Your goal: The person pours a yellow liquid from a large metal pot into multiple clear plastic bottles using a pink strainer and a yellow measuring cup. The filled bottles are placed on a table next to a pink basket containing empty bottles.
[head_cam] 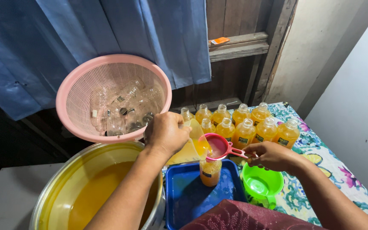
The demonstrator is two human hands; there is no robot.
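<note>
Orange juice streams from a tilted clear jug [188, 147], gripped in our left hand [165, 134], through a small pink strainer [216, 146] into an open bottle [210, 171] standing on the blue tray [184, 196]. Our right hand [271, 155] pinches the strainer's handle w/ fingers closed narrow, keeping it level over the bottle's mouth. Bottle looks roughly half full, so we judge the filling step is mid-way; next move calls for easing the jug upright before the neck floods, then lifting the strainer w/o dripping. Approx. a dozen filled bottles [243, 127], uncapped, stand in rows at the back on the floral tablecloth [333, 166]. Big metal pot [56, 196] of juice sits at left, just beside the tray; pink basket [71, 91] of empty bottles leans behind it. Green funnel-like dipper [261, 184] rests near the right wrist.
</note>
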